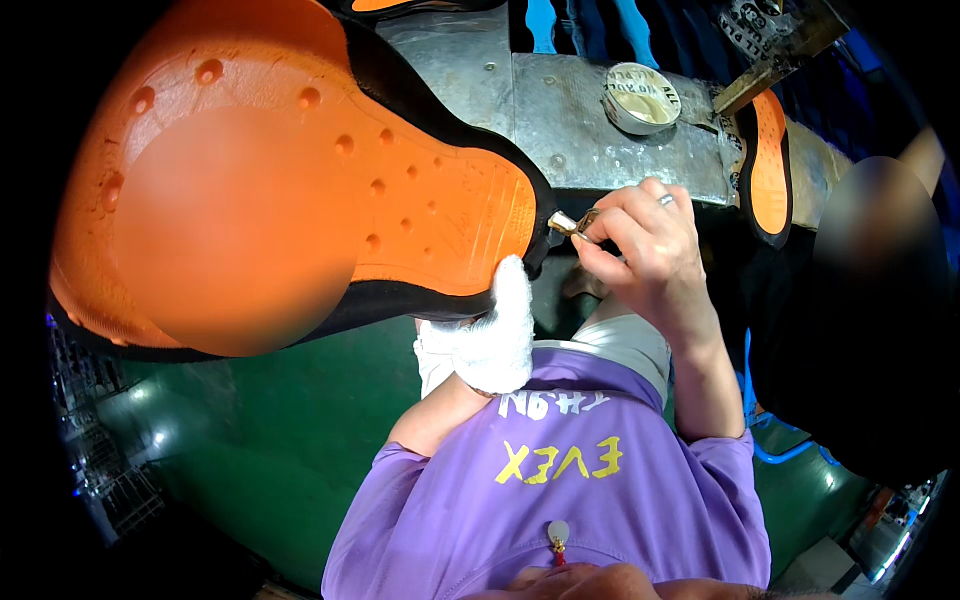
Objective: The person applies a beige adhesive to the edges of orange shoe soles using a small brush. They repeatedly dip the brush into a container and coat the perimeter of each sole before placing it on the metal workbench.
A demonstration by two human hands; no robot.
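Observation:
A large shoe form (440, 200) fills the left of the head view, its orange, dimpled sole side turned up and a black upper wrapped round the edge. My left hand (500, 330), in a white knitted glove, grips it by the narrow end, thumb on the edge and the other fingers mostly hidden beneath. At the tip of that end, my bare right hand (645, 240) pinches a small metal tool (564, 223) against or very near the black edge. Most of the tool's handle is covered by my fingers.
A worn metal-topped bench (570, 125) runs along the far side. On it stands a white bowl (642, 100) with pale, creamy stuff inside. A second orange-and-black shoe form (768, 170) rests at the right, near a dark-clothed person (870, 330). Blue strips (541, 25) show beyond the bench.

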